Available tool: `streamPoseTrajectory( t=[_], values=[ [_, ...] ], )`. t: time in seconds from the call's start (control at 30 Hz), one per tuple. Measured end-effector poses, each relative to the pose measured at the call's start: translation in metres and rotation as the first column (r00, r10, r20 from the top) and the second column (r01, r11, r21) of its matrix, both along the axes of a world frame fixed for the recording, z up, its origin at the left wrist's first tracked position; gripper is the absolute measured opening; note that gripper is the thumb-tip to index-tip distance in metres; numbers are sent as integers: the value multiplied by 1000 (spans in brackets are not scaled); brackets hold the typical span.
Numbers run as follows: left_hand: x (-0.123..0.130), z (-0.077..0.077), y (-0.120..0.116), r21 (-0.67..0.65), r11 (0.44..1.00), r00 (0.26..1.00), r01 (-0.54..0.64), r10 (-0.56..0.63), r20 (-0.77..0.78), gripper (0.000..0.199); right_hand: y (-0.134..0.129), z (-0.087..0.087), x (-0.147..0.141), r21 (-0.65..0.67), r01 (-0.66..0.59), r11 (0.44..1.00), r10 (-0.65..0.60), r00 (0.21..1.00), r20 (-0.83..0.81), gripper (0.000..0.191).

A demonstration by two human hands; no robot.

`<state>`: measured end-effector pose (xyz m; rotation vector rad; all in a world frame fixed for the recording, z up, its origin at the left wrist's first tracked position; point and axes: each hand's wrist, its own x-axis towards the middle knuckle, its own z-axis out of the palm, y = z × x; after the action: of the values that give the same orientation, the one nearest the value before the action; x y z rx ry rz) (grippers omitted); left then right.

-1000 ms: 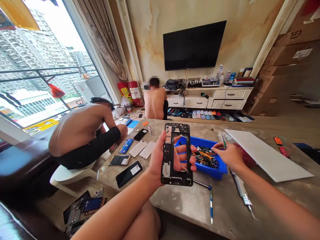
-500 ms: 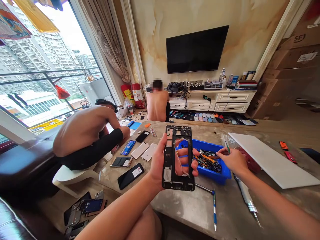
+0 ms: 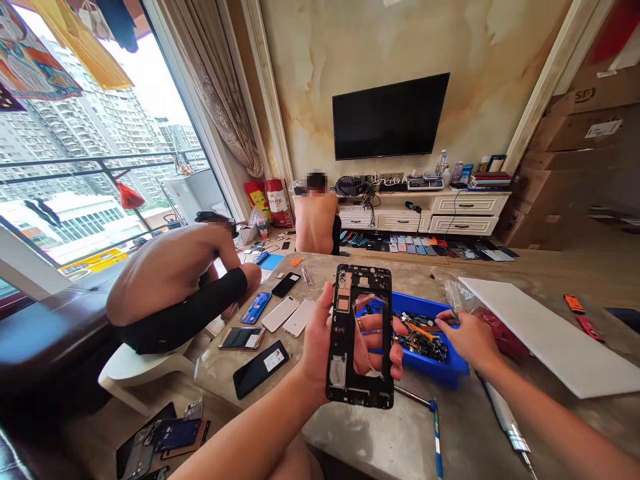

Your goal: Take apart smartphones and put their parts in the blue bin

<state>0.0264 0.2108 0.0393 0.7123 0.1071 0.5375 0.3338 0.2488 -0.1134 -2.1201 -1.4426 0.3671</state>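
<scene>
My left hand (image 3: 317,340) is closed around a black phone frame (image 3: 335,360), held upright above the table. The battery opening in the frame lets my fingers show behind it. To the right, my right hand (image 3: 470,340) pinches a thin green tool (image 3: 455,315), mostly hidden by the fingers. That hand is over the right side of a blue plastic bin (image 3: 450,373) filled with small phone parts and orange flex cables (image 3: 420,330). A blue-and-white pen-like tool (image 3: 437,440) lies in front of the bin, beside a white electric screwdriver (image 3: 505,413).
Several phones lie on the table's left, including a black one (image 3: 260,369) and a blue one (image 3: 257,308). A white board (image 3: 550,340) leans at the right over a red bag (image 3: 500,330). Two other people (image 3: 170,273) sit beyond the table, one at the left, one farther back.
The view has tilted up slightly, so the scene sits lower in the picture. Both hands keep their holds, and the frame remains in nearly the same pose.
</scene>
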Motion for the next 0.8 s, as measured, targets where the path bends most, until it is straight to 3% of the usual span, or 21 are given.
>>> streamPoseTrajectory(
  t=[0.3,0.47,0.63,0.7,0.73,0.77,0.8],
  values=[
    [-1,0,-2,-16,1000,995,-8,6,-102,99,0,3,-1,33,-15,999,15,1000,8,23],
    [-2,-2,-3,-12,1000,998,1,-2,-67,85,-3,9,-2,10,13,1000,-14,998,53,25],
    [-4,7,-4,-85,977,980,-196,194,-33,58,-10,18,-2,-9,27,1000,-27,998,52,24],
    [-13,18,0,-86,929,933,-361,359,-38,50,-14,23,0,-11,44,999,-44,998,42,23],
    [-21,24,3,-79,875,878,-477,477,-20,46,-16,26,2,-11,58,998,-57,998,34,23],
    [-32,30,6,-74,794,796,-603,605,8,40,-17,28,4,-12,71,997,-70,997,24,23],
    [-45,33,9,-63,679,677,-731,734,56,37,-18,31,7,-14,86,996,-85,996,13,23]
  ],
)
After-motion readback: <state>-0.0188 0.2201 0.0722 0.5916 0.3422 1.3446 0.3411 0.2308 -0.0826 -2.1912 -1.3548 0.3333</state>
